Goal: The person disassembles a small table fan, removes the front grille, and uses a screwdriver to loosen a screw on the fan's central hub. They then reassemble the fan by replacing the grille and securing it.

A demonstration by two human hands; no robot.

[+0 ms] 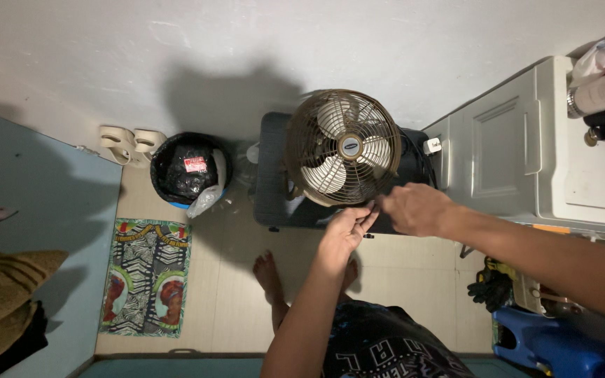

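Two bare feet (269, 269) stand at lower centre, one half hidden behind the left arm. Two hands meet just above, at the lower rim of one table fan (343, 147): the left hand (345, 229) has its fingers pinched narrow at the grille edge, while the right hand (414, 208) is curled over (whether it grips anything, I cannot tell). The fan, at centre frame, has a brass-coloured wire cage and pale blades and sits on one dark case (274, 183). Further left: one black-lined bin (189, 169), two pale slippers (131, 142).
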